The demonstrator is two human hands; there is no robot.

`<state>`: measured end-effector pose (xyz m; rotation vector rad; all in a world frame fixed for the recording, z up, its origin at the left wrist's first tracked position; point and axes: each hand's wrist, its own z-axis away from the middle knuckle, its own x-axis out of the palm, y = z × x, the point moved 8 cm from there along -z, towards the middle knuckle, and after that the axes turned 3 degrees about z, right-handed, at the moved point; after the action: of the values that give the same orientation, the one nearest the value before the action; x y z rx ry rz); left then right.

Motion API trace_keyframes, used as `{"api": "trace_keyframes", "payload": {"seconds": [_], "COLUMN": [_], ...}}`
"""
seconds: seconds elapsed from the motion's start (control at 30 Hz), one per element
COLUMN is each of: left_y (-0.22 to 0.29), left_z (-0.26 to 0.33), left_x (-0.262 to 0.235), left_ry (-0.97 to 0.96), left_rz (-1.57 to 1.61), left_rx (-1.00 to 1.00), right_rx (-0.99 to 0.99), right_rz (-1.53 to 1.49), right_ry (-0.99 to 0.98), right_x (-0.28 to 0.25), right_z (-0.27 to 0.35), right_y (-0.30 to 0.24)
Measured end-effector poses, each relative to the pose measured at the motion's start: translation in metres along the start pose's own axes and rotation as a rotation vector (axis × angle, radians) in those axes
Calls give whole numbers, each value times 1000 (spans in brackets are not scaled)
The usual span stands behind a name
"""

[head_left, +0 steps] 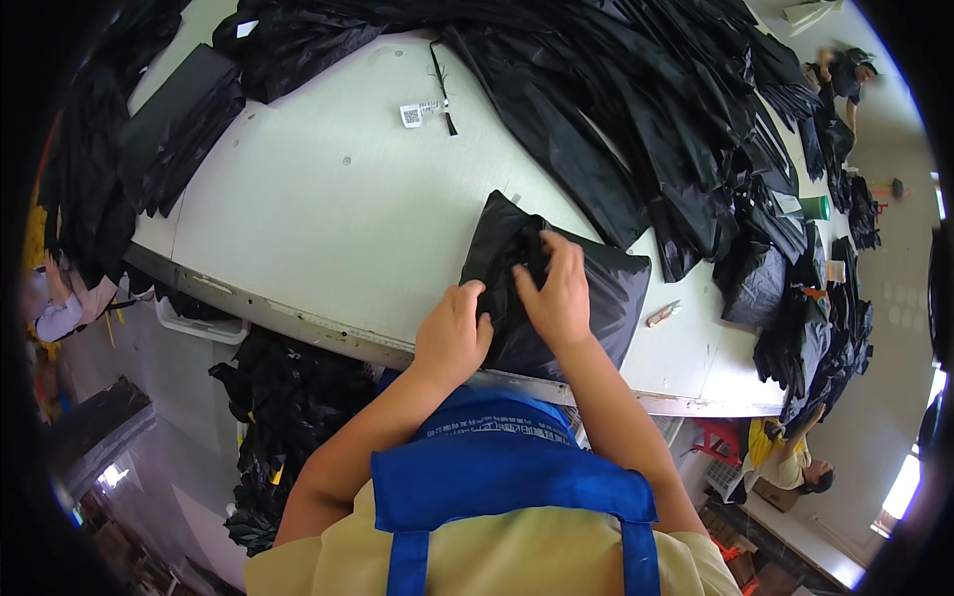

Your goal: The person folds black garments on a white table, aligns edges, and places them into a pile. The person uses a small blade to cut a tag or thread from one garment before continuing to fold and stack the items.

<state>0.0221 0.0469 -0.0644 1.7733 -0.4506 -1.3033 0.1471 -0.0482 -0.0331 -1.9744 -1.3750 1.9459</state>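
A pillow-shaped bundle of shiny black material (606,298) lies at the near edge of the table in front of me. My left hand (452,333) pinches its left side between thumb and curled fingers. Over the bundle's upper middle, my right hand (558,293) has bent fingers and thumb gripping a gathered fold; the fingertips are partly sunk in the dark material. Whether the bundle is a bag or a folded garment I cannot tell. To its right lies a small cutter-like tool (664,314) with a reddish handle.
Long black garments (596,119) are heaped across the far side of the pale table (298,199). A white tag on a black cord (422,114) lies beyond the bundle. Black material (288,417) hangs below the edge at left. Other people (795,472) work around the table.
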Motion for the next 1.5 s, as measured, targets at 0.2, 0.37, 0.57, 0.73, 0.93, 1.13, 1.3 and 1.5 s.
{"api": "trace_keyframes", "payload": {"seconds": [0.2, 0.37, 0.57, 0.73, 0.93, 1.13, 1.3, 1.5], "left_y": [-24, -21, -14, 4, -12, -14, -17, -19], "left_z": [-3, -15, -30, -17, -26, -45, -48, -49], "left_x": [11, -1, -2, 41, 54, 72, 76, 72], "left_ry": [-68, 53, -41, -176, -187, -397, -409, -401], "left_rz": [46, 5, 154, 83, 74, -206, -196, -166], "left_rx": [-154, -71, -147, -64, -126, -200, -183, -170], "right_rx": [-178, -255, -450, -459, -161, -821, -814, -837], "right_rz": [-214, -201, 233, 355, -415, -159, -29, 16], "right_ry": [-196, -183, -398, -552, -378, -430, -383, -431], "right_x": [16, 2, 25, 69, 49, -5, 11, 14], "right_z": [23, 1, 24, 53, 22, 99, 115, 121], "right_y": [-27, -16, -21, 7, 40, -53, -45, -44]}}
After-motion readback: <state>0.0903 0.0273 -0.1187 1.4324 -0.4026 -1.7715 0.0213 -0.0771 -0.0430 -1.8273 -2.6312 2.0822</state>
